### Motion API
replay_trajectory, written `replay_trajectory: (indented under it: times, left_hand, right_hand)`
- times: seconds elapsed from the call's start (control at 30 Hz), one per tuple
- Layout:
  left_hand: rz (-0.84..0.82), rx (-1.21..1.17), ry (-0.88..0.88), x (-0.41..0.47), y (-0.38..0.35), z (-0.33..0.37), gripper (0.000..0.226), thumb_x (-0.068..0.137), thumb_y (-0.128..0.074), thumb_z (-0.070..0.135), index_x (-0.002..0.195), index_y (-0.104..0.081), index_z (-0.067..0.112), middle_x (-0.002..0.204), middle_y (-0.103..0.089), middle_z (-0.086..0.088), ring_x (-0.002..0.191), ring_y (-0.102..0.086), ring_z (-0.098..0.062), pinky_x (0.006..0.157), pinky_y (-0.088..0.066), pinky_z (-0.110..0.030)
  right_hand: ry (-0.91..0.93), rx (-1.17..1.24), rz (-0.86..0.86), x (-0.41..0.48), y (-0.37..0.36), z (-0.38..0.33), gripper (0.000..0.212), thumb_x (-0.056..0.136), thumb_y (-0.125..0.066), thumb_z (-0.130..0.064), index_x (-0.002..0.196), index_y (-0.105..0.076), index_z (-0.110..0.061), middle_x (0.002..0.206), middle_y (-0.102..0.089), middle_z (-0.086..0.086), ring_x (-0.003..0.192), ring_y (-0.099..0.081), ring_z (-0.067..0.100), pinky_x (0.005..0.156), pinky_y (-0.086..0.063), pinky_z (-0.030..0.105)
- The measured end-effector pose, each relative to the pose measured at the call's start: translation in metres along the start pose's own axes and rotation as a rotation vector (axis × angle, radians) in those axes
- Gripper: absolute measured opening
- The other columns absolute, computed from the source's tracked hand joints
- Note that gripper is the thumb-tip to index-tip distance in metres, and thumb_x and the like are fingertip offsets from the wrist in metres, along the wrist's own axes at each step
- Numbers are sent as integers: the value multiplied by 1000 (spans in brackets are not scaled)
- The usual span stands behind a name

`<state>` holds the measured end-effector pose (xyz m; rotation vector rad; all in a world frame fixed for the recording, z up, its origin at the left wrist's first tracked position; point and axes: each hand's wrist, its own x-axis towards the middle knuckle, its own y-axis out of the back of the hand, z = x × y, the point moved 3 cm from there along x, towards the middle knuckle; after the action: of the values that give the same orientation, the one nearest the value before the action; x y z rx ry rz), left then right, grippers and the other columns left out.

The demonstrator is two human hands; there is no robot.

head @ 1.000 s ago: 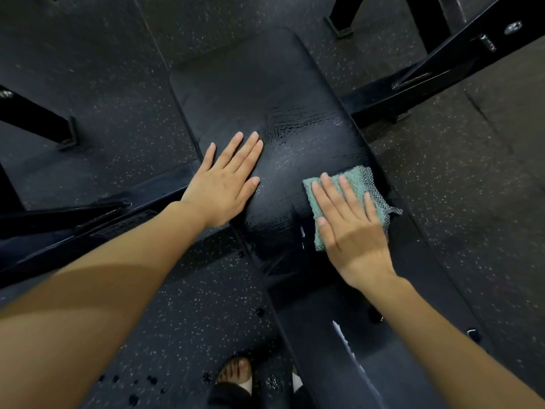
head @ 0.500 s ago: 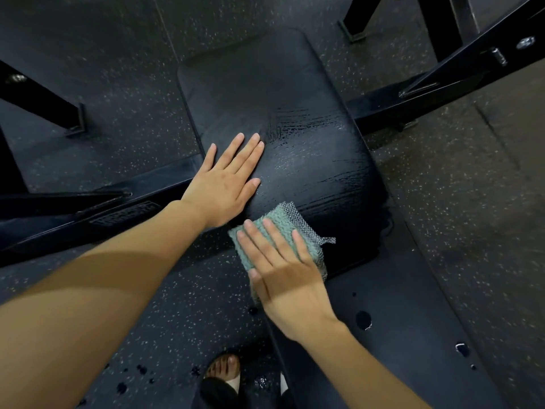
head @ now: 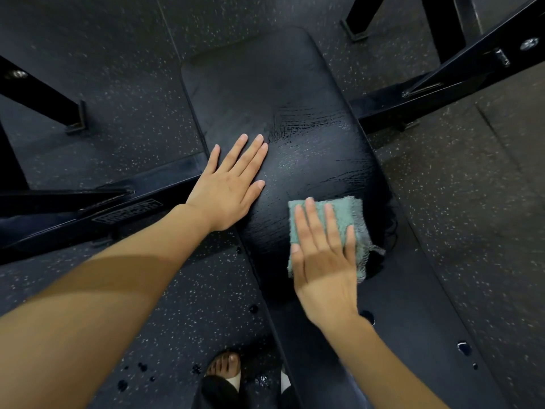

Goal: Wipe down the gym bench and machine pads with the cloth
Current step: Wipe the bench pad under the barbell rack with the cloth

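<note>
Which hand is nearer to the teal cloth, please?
Right. The right hand lies flat on top of the cloth; the left hand rests flat on the bench pad, apart from the cloth, to its left.

bare forearms [head: 118, 290] — dark trousers [head: 218, 392], white-strapped sandal [head: 233, 380]

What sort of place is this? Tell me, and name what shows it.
Most likely a gym's weights area: a black padded bench pad, a heavy black steel frame bracing it on both sides, and speckled rubber flooring underneath.
</note>
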<state>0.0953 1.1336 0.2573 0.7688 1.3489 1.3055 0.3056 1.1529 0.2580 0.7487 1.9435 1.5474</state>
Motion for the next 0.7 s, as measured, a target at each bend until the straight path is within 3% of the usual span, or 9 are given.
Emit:
replay_trajectory:
  times: [0.2,0.3,0.53,0.7]
  left_hand:
    - [24,7,-20,-5,-1,4,72,93,6,52,156,7,18,165,12,5,151,15,-16,122,6,-45]
    - [55,5,-60,-11,-2,5,69,98,-1,50,158,0,16,165,5,2,152,8,-17,122,4,-42]
    - [50,-21,-146,-25,-6,15,65,102,-8,46,158,-1,16,166,6,2,153,9,-14,124,4,-40]
    - [56,-27,-178,-32,-9,27,63,103,-10,45,159,-4,14,166,2,1,153,6,-14,124,3,-40]
  right_hand:
    - [359,-26,-58,-26,-8,-24,58,98,-36,-30,155,-31,-21,163,-23,-5,151,-20,20,117,-22,50]
    - [419,-53,-72,-21,-2,-1,57,99,-35,-31,154,-32,-21,163,-24,-5,150,-22,18,117,-22,47]
    - [210,-26,-31,1,12,77,54,102,-28,-30,155,-29,-20,162,-26,-3,150,-22,21,118,-18,47]
    - [2,86,5,-3,12,65,56,101,-24,-31,156,-25,-21,163,-21,-4,152,-12,21,120,-11,49]
